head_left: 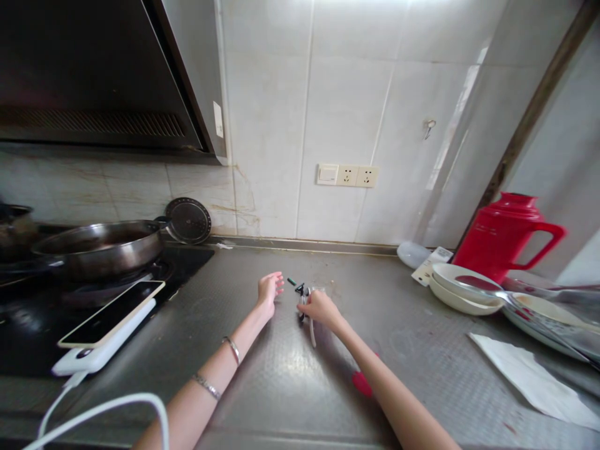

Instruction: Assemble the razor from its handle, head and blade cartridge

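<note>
My right hand (322,307) has its fingers closed on a small metal-and-black gadget (302,303) in the middle of the steel countertop (262,387); the blur keeps me from naming it better, though a pale curved strip (312,333), perhaps its handle, hangs below my fingers. My left hand (270,291) is just beside it, empty, the fingers loosely curled and slightly apart. A short dark green stick (291,282) lies between my hands, near the gadget's far end. Something red (362,384) shows partly behind my right forearm. Over to my left, a smartphone (112,314) rests on a white power bank (105,340) with a white cable (117,398), near a stainless steel pan (105,253) on the black cooktop (28,331). To my right are a red thermos jug (501,234), stacked white bowls (462,294) and a white paper napkin (529,378)
</note>
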### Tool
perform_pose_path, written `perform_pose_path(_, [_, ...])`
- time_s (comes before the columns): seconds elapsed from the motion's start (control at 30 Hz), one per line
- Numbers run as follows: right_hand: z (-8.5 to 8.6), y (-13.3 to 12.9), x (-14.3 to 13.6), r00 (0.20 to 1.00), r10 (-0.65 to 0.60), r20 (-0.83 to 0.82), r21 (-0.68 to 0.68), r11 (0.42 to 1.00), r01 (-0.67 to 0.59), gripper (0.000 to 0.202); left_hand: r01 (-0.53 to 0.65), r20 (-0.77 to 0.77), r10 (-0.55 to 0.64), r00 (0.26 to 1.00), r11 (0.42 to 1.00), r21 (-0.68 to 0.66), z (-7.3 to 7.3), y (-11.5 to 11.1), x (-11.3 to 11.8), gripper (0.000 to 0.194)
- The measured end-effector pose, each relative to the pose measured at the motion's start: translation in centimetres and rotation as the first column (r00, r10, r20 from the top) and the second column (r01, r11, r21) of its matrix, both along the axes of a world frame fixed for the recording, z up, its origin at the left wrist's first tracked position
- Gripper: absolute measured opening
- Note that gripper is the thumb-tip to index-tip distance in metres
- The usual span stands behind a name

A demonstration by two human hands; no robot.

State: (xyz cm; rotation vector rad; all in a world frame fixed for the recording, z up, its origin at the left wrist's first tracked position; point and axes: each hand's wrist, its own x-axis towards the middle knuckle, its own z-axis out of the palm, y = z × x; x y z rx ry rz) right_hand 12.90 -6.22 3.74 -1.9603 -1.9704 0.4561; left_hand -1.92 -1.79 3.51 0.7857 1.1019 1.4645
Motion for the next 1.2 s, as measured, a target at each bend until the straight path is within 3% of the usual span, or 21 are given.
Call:
perform_pose_path(0.23, [0.4,-0.2,0.1,1.0,0.016,0.003,0.055,0.998,-0.016,0.035,0.028,-0.03,-0.027,0.999,0.999,0.022,0.0,-0.1,0.0,0.024])
perform_pose_path(0.37, [1.4,0.2,1.5,0.999,-0.04,-0.017,0.133,0.99,0.042,0.041,0.047,-0.216,-0.033,0.976,0.997,0.059,-0.2,0.8,-0.6,0.025])
perform_pose_path(0.47, [2.1,0.7,3.1,0.994,-0.094,-0.051,0.172,0.98,0.101,0.044,0.088,-0.493,-0.001,0.87,0.984,0.153,-0.8,2.1,-1.2,0.022])
perform_pose_path(0.6, [2.4,1.3,4.9,0.985,-0.145,-0.099,0.185,0.97,0.161,0.044,0.138,-0.788,0.103,0.607,0.963,0.232,-2.2,3.9,-1.4,0.015])
perform_pose_path(0.7, [2.3,1.6,5.6,0.977,-0.182,-0.114,0.177,0.964,0.2,0.042,0.195,-0.892,0.168,0.419,0.943,0.269,-3.0,4.8,-0.8,0.017])
perform_pose_path(0.8, [2.2,1.7,5.8,0.972,-0.205,-0.114,0.164,0.961,0.222,0.04,0.231,-0.93,0.211,0.3,0.93,0.286,-3.5,5.3,0.1,0.021])
perform_pose_path(0.93, [2.3,1.6,5.8,0.972,-0.213,-0.102,0.159,0.961,0.228,0.039,0.235,-0.953,0.171,0.25,0.944,0.231,-3.6,5.7,1.2,0.023])
perform_pose_path(1.2, [2.6,1.5,5.8,0.969,-0.234,-0.081,0.16,0.956,0.245,0.038,0.195,-0.961,0.131,0.243,0.964,0.181,-3.3,5.4,1.9,0.024])
